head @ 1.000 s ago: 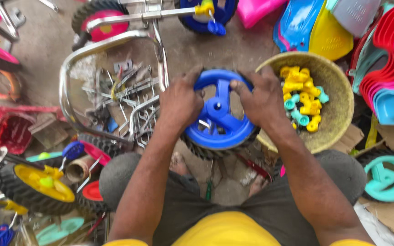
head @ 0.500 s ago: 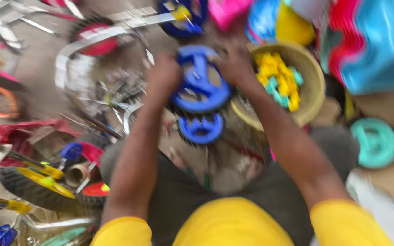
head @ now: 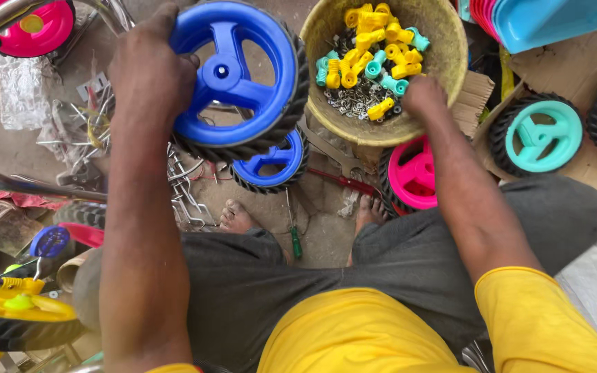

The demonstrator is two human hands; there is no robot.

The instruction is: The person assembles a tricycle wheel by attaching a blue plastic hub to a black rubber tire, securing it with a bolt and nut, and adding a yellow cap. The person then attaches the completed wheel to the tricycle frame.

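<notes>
Wheel: blue-spoked wheel (head: 236, 76) with black tyre, at 11 o'clock, lifted above the floor.
Left hand (head: 150, 76): grip clamped on the wheel's left rim.
Right hand (head: 424, 97): fingers curled together inside the basket (head: 443, 52), at 1 o'clock; contents of the grip hidden.
Below wheel: second blue wheel (head: 271, 162) on the floor.

Pretty bright, even daylight, soft shadows only, no real glare; everything's sharp, just slight wide-angle stretch near the edges.
</notes>
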